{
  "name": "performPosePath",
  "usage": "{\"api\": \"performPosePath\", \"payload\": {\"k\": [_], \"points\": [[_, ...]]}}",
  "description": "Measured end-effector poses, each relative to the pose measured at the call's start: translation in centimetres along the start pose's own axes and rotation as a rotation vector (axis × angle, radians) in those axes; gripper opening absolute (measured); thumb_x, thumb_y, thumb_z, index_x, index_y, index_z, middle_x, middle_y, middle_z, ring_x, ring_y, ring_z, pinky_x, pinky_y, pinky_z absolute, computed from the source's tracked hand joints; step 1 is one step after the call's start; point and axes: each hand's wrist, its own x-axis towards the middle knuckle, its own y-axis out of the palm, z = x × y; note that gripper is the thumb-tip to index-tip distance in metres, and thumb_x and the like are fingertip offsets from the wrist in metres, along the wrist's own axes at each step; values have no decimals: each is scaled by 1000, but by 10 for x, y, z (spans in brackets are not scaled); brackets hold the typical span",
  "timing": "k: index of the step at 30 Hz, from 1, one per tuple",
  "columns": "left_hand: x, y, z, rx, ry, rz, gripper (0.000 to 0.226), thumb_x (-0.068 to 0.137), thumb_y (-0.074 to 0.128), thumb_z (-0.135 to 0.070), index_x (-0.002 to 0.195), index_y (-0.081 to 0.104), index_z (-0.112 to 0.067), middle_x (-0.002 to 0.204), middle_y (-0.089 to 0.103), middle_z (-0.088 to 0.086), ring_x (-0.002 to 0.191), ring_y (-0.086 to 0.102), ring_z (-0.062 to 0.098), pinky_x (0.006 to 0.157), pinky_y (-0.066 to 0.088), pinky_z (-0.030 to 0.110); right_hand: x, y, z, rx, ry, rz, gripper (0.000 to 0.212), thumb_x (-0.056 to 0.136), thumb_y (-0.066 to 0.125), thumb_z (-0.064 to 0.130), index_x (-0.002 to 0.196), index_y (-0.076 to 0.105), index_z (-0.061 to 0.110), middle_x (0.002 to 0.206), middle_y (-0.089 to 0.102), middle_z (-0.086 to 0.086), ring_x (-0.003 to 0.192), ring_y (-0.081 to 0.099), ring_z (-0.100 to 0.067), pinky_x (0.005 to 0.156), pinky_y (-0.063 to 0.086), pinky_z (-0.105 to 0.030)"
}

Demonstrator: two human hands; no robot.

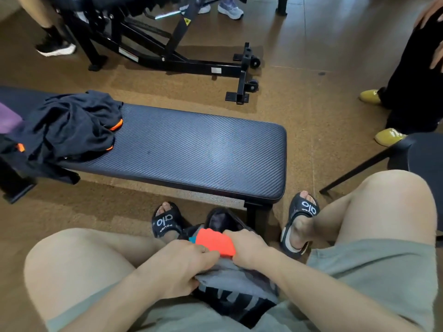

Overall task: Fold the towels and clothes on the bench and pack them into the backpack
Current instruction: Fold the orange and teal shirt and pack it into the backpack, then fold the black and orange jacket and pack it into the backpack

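A dark backpack (pixel 221 221) stands open on the floor between my knees. A folded orange cloth (pixel 214 244) lies over its mouth, with a grey cloth (pixel 227 280) just below it. My left hand (pixel 182 267) grips the near edge of the orange and grey cloths. My right hand (pixel 247 246) presses on the orange cloth's right side. On the padded black bench (pixel 191 149) a crumpled dark garment with orange trim (pixel 69 130) lies at the left end, partly hanging over the front edge. A purple cloth (pixel 8 118) shows at the far left.
A black weight-bench frame (pixel 167 51) stands behind the bench. People's feet stand at the back left (pixel 56 47), the back middle (pixel 230 9) and, in yellow shoes (pixel 388 136), on the right. A dark chair (pixel 424 152) is at my right knee.
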Motion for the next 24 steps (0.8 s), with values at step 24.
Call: {"api": "performPosePath", "payload": {"k": [24], "points": [[49, -38, 19, -93, -158, -14, 33, 83, 61, -37, 98, 35, -26, 96, 54, -7, 82, 55, 21, 67, 43, 35, 32, -77, 10, -133, 15, 323, 28, 97, 59, 15, 120, 66, 1, 115, 70, -17, 91, 63, -27, 80, 53, -39]]}}
